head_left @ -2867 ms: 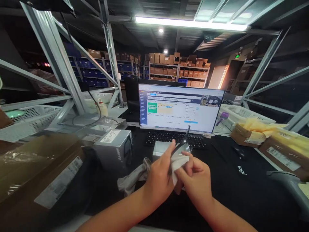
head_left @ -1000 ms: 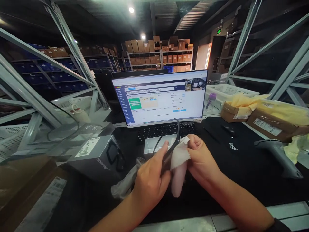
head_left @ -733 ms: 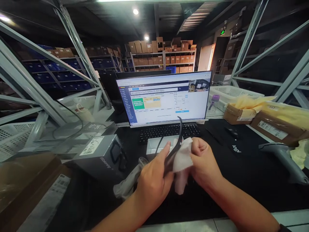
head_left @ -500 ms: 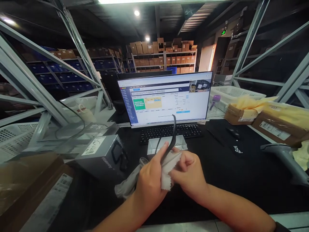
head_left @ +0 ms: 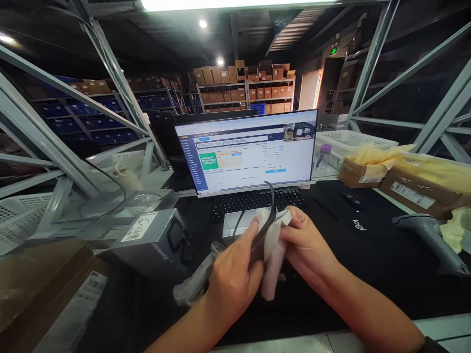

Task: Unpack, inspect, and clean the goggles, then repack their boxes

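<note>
My left hand (head_left: pixel 232 270) is closed around a pair of black glasses (head_left: pixel 273 203), whose curved arms stick up past my fingers. Most of the frame is hidden by the hand and the cloth. In my right hand (head_left: pixel 311 240), pinched between thumb and fingers, is a pale grey wiping cloth (head_left: pixel 273 262); it lies against the glasses and hangs down between both hands. Behind them stands a small open whitish box (head_left: pixel 228 226). A crumpled grey translucent bag (head_left: pixel 193 287) lies left of my left hand, near a grey box (head_left: pixel 142 252) printed with a glasses picture.
A monitor (head_left: pixel 253 157) and black keyboard (head_left: pixel 224 206) stand ahead. On the right are a barcode scanner (head_left: pixel 429 230), a mouse (head_left: pixel 351 198), cartons (head_left: pixel 412 193) and a white basket (head_left: pixel 353 139). A brown carton (head_left: pixel 44 289) occupies the near left.
The cloth has moved up and right along the glasses and now hangs longer. My right hand has shifted slightly right and up. The view has turned slightly to the right.
</note>
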Demonstrator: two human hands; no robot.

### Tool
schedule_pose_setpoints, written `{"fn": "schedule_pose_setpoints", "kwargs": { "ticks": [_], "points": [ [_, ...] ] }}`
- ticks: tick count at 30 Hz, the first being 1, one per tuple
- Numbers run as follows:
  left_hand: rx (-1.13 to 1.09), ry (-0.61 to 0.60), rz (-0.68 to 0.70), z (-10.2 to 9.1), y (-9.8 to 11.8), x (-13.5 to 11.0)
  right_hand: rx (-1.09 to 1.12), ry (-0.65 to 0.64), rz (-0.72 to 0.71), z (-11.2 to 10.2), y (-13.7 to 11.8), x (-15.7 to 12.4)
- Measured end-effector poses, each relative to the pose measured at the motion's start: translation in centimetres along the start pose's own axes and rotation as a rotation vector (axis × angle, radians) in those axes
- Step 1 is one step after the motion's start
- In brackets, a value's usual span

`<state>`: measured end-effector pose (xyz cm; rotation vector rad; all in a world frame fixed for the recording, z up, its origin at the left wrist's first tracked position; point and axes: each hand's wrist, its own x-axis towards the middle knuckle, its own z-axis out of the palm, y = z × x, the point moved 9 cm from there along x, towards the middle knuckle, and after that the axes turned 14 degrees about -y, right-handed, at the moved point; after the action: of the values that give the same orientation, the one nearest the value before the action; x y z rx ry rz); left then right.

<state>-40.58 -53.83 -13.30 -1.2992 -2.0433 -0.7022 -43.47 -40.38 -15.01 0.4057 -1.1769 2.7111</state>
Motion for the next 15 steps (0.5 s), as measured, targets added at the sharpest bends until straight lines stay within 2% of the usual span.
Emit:
{"fn": "schedule_pose_setpoints", "kwargs": {
  "ticks": [4, 10, 13, 15],
  "points": [
    [0.029, 0.001, -0.009, 0.1, -0.3, -0.4, -0.043, -0.032, -0.022, -0.1, 0.9, -0.4],
    [0.055, -0.045, -0.065, -0.2, -0.6, -0.9, -0.260, -0.015, -0.037, 0.0, 3.8, -1.7],
    [0.046, -0.050, -0.051, -0.7, -0.4, -0.8, -0.301, -0.034, -0.045, 0.5, 3.9, -1.6],
    [0.040, -0.050, -0.044, -0.7, -0.4, -0.7, -0.236, -0.065, -0.027, 0.8, 3.3, -1.2]
  ]
}}
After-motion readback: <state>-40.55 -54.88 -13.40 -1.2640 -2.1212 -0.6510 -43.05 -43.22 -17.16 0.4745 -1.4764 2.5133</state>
